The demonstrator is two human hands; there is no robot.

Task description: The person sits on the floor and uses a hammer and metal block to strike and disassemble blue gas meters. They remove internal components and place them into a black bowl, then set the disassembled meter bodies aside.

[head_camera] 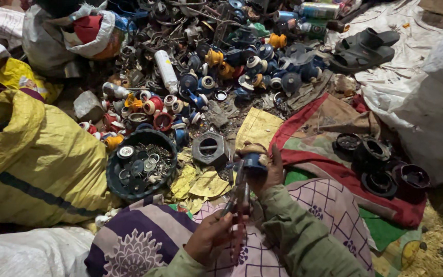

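My left hand (212, 237) grips the handles of a pair of pliers (239, 192), whose jaws point up at a small blue round part (255, 162). That part sits in my right hand (266, 166), fingers wrapped around it, with a tan ring on its top. Both hands are over my lap, which is covered in patterned cloth. Just left of the held part a grey hexagonal metal nut (209, 147) lies on the ground.
A dark round bowl (115, 177) holding metal washers and rings sits left of my hands. A heap of blue, yellow and red plastic and metal parts (216, 66) spreads beyond. Black rings (378, 169) lie on cloth at right. A yellow sack (37, 159) lies left, black sandals (362, 48) far right.
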